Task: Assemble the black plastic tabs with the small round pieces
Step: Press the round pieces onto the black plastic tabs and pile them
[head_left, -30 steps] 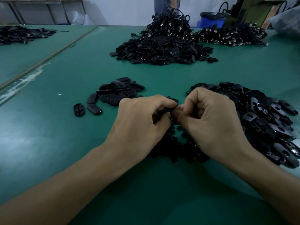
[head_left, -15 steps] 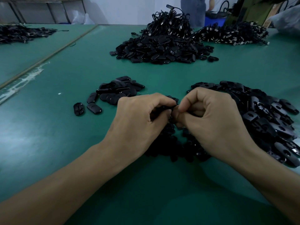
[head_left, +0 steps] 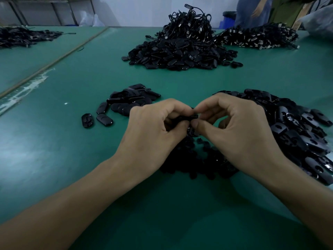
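My left hand (head_left: 153, 134) grips a black plastic tab (head_left: 189, 117) edge-on at the table's centre. My right hand (head_left: 239, 132) pinches the tab's right end between thumb and forefinger; whether a small round piece is under the fingertips is hidden. Beneath both hands lies a heap of small round pieces (head_left: 200, 159). A pile of loose black tabs (head_left: 302, 134) sits just right of my right hand. A smaller group of tabs (head_left: 126, 101) lies to the upper left of my left hand.
A big mound of black tabs and cords (head_left: 182, 49) stands at the back centre, more corded parts (head_left: 255, 37) at the back right, another pile (head_left: 23, 36) far left. A person (head_left: 254, 11) stands beyond the green table (head_left: 54, 150).
Both hands stay together over the round pieces. My right fingers have opened out a little and the tab between the hands shows more plainly. The person at the back has moved right.
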